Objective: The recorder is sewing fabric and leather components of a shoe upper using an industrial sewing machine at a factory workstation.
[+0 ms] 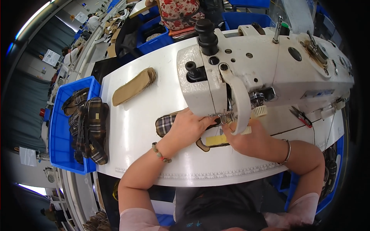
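Under the needle of a white sewing machine (216, 86) lies a padded plaid fabric piece (165, 124), dark with white checks. My left hand (189, 127) rests across it, its fingers closed on the fabric beside the presser foot (222, 117). From the other side my right hand (249, 138) closes its bent fingers on the same work, close to the needle; the fingertips are partly hidden by the machine's white lever. Below the hands, a tan piece with dark edging (202, 145) and a yellow patch (216, 140) show on the table.
Tan insole-shaped pieces (134, 87) lie stacked on the white table (135, 138), left of the machine. A blue bin (61, 134) with several plaid pieces (94, 119) stands at the left edge. Red-handled thread snips (301, 116) lie at the right. More blue bins stand behind.
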Motion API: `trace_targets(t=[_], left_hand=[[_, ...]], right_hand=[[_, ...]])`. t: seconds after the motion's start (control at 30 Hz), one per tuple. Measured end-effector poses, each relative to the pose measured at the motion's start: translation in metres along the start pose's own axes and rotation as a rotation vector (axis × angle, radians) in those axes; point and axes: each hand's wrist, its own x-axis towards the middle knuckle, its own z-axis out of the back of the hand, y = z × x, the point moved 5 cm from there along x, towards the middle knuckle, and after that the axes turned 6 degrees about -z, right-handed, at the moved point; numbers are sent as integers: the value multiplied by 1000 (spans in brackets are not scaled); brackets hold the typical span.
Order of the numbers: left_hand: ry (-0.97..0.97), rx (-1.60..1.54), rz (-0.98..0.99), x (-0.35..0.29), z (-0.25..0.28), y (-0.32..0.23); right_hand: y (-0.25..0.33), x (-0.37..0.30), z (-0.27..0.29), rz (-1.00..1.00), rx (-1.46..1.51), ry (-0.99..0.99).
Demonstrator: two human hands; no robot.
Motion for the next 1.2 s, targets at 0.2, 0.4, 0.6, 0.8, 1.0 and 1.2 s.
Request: trace_targets(t=[0.2,0.4,0.6,0.8,1.0,1.2], left_hand=[[10,-87,76,-2,-6,2],[59,-30,154,-3,-5,-1],[-66,-145,230,5,6,-1],[-12,-84,251,4,7,2],[8,4,270,11,11,3],[-64,73,168,8,10,2]], right_hand=[[-2,-3,-6,-50,224,-41],[-1,-2,-5,-51,219,-106],[2,-2,-15,-86,251,-49],[1,6,-3,65,45,453],[-3,12,33,-50,233,135],[-6,16,57,-86,287,-200]])
